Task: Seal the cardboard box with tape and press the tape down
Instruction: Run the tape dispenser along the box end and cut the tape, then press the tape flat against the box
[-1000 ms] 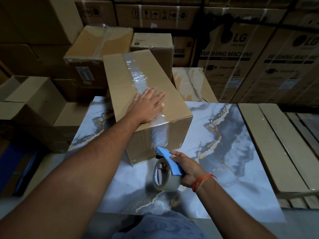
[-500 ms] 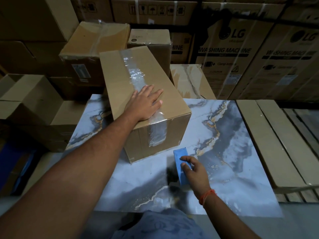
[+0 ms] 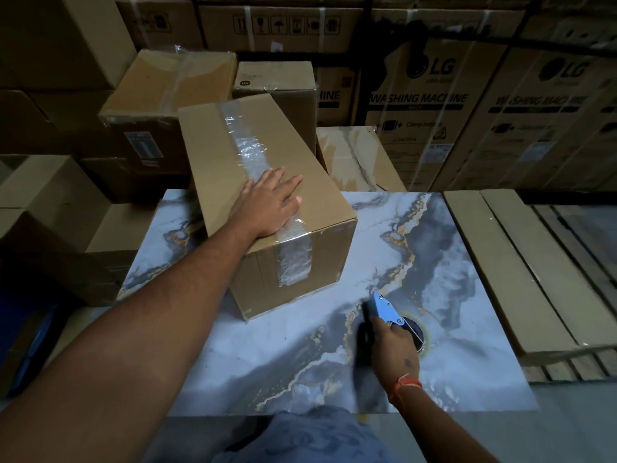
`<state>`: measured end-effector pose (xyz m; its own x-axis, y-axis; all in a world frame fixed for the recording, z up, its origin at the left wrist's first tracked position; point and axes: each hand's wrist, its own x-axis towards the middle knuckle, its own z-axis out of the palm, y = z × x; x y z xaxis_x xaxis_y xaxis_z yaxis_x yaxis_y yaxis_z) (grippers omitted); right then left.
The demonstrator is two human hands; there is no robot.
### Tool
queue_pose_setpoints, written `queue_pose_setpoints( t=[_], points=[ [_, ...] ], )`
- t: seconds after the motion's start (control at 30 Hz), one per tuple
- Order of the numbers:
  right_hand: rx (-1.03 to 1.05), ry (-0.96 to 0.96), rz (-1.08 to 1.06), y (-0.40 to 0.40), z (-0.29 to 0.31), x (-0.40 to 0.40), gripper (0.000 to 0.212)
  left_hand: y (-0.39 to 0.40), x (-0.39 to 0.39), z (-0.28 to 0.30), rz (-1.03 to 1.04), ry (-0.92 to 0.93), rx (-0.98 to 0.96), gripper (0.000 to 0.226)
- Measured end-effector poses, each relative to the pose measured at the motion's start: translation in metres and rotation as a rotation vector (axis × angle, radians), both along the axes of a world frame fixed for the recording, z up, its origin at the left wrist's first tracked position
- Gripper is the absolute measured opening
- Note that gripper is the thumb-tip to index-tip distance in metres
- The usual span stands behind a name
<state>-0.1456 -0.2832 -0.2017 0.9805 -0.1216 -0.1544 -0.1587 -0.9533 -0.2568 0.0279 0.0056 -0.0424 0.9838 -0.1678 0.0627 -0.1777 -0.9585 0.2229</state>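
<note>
Long brown cardboard box (image 3: 267, 182) sits on the marble-print tabletop (image 3: 267, 355), toward its far-left part, with its far end overhanging the table's back edge. Long axis runs from near-right corner away to far-left, so diagonal to the person. Strip of clear glossy packing tape (image 3: 248, 147) runs along that axis down the middle of the top face and folds over the near end face, ending partway down it. Tape looks wrinkled and bubbly further up the top.

Left hand (image 3: 270, 203) lies flat and open, palm down, fingers spread, on the near part of the box top, right over the tape line. Fingers point up and to the right, roughly across the tape rather than along it.

Right hand (image 3: 394, 345) is down at the table, well apart from the box, near-right of it, closed around a blue-handled tape dispenser (image 3: 389, 314) with its roll resting on or just above the surface; contact hard to tell, some blur.

Judgement: taping looks done, pressing is the step in hand. Left hand is the nearer one and already on the tape. The coming move likely turns on sliding it away along the box axis, toward the far-left, to flatten the wrinkled stretch. The folded end strip faces the person and is also within left-hand reach.
</note>
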Motion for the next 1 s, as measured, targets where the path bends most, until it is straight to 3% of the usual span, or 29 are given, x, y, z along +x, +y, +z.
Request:
queue_pose_setpoints(
  t=[0.2,0.33,0.5,0.63,0.83,1.0],
  points=[
    [0.002,0.010,0.047,-0.002,0.003,-0.003,0.054,0.000,-0.001,0.001,-0.014,-0.007,0.017,0.059],
    [-0.050,0.051,0.033,-0.003,0.013,-0.009,0.049,0.000,-0.002,0.002,-0.014,-0.002,0.031,0.059],
    [-0.078,-0.121,0.001,-0.003,0.024,-0.020,0.043,-0.001,-0.003,0.004,-0.005,0.008,0.034,0.058],
    [0.097,-0.311,0.081,0.006,0.034,-0.022,0.047,0.001,-0.004,0.005,-0.002,0.014,0.037,0.059],
    [0.365,-0.279,0.096,0.072,0.048,-0.017,0.066,-0.003,-0.002,0.007,-0.027,0.057,0.052,0.062],
    [0.594,-0.466,0.054,0.146,0.087,0.003,0.071,0.008,0.008,0.006,-0.195,0.146,0.128,0.069]
  ],
)
